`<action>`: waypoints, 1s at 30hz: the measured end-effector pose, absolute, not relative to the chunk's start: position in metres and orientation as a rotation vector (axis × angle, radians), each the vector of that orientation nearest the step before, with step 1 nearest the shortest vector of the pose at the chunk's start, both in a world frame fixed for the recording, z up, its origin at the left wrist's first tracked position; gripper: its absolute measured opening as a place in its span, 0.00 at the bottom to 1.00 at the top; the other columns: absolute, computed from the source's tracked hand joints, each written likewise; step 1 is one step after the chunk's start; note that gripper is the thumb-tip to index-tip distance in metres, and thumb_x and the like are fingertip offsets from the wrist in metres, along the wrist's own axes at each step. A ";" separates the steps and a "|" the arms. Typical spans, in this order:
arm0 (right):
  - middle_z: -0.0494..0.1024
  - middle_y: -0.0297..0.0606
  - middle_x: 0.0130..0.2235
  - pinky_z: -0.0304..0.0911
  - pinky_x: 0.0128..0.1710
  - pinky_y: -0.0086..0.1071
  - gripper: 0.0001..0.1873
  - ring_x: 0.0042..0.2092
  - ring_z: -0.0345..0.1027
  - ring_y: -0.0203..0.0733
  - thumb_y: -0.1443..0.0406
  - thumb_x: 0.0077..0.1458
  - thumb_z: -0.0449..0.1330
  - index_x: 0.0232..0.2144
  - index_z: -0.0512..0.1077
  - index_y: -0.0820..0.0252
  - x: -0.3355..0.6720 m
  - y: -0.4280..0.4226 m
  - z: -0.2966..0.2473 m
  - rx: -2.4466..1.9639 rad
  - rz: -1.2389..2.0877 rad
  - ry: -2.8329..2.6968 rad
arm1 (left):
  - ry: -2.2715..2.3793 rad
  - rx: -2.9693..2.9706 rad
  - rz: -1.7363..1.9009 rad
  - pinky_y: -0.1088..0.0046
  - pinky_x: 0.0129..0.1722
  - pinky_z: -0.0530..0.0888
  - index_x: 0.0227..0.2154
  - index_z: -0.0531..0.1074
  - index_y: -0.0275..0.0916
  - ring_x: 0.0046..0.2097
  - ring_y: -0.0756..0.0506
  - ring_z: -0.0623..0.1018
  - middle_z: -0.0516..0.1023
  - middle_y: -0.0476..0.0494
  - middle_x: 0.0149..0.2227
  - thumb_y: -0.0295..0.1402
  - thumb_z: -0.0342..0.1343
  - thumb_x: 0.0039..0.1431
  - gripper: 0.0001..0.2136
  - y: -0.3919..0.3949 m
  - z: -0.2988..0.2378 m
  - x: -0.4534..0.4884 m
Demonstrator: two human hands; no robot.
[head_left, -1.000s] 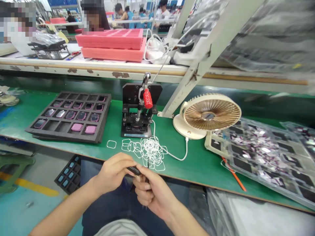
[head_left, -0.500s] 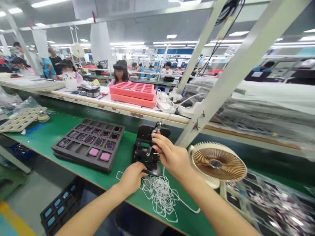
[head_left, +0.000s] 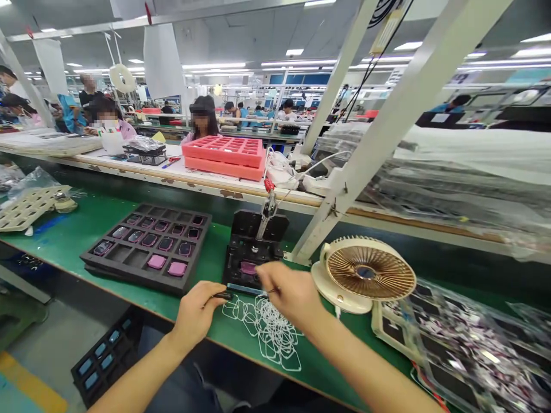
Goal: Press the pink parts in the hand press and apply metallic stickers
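L hand [head_left: 196, 310] grip pinches blk pc [head_left: 223, 295]; R hand [head_left: 293, 291] near purple pc [head_left: 248, 268] in press [head_left: 241, 226], grip unclear

Strip lights [head_left: 219, 66] line the ceiling [head_left: 245, 28] above slanted white posts [head_left: 404, 103], a green-topped bench [head_left: 212, 261] and grey floor [head_left: 60, 335].

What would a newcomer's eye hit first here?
Probably the tangled white rings on the green bench, in front of the black press with a pink piece in it. The right hand is at the press, while the left hand holds a small black item nearby. Next, likely the cream fan right of the press and the stacked red trays on the shelf behind.
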State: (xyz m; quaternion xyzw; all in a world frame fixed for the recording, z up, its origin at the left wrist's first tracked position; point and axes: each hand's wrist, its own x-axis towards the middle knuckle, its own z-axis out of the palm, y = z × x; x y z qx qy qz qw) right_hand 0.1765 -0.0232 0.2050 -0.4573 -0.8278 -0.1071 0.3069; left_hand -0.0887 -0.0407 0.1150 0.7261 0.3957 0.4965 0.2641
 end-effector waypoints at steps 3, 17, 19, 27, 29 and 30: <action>0.84 0.40 0.54 0.68 0.29 0.29 0.14 0.39 0.81 0.42 0.65 0.72 0.54 0.52 0.79 0.56 0.173 -0.021 0.141 -1.322 -0.242 -2.314 | 1.151 1.907 1.389 0.66 0.48 0.84 0.49 0.82 0.45 0.47 0.43 0.86 0.86 0.43 0.47 0.31 0.61 0.70 0.09 -0.058 0.112 -0.105; 0.79 0.42 0.62 0.80 0.42 0.34 0.20 0.58 0.78 0.48 0.65 0.73 0.54 0.64 0.71 0.56 0.203 -0.021 0.108 -1.431 -0.172 -2.186 | 1.158 2.397 1.237 0.56 0.61 0.80 0.55 0.78 0.38 0.56 0.39 0.82 0.84 0.36 0.53 0.23 0.52 0.71 0.15 0.006 0.104 -0.041; 0.80 0.41 0.60 0.81 0.44 0.34 0.19 0.57 0.80 0.48 0.61 0.75 0.54 0.63 0.71 0.55 0.213 -0.045 0.110 -1.385 -0.178 -2.045 | 1.102 2.484 1.138 0.56 0.62 0.79 0.54 0.78 0.37 0.57 0.39 0.82 0.84 0.35 0.54 0.20 0.51 0.68 0.18 0.025 0.099 -0.023; 0.83 0.39 0.56 0.81 0.50 0.37 0.17 0.50 0.83 0.48 0.59 0.73 0.60 0.60 0.74 0.52 0.197 -0.104 0.138 -1.292 0.024 -1.928 | 0.916 2.651 0.931 0.49 0.71 0.69 0.59 0.74 0.27 0.66 0.33 0.76 0.78 0.25 0.61 0.15 0.55 0.59 0.25 0.042 0.082 -0.011; 0.84 0.40 0.54 0.81 0.51 0.38 0.17 0.49 0.83 0.49 0.59 0.72 0.61 0.60 0.74 0.51 0.173 -0.093 0.146 -1.199 0.097 -1.953 | 0.898 2.667 0.931 0.49 0.69 0.71 0.59 0.74 0.30 0.64 0.34 0.77 0.79 0.28 0.60 0.22 0.60 0.64 0.20 0.040 0.077 -0.012; 0.84 0.40 0.54 0.81 0.50 0.38 0.17 0.49 0.83 0.50 0.58 0.72 0.61 0.60 0.74 0.51 0.156 -0.082 0.151 -1.150 0.144 -1.975 | 0.905 2.670 0.943 0.48 0.66 0.73 0.59 0.75 0.33 0.63 0.35 0.78 0.79 0.31 0.60 0.27 0.62 0.67 0.18 0.040 0.074 -0.011</action>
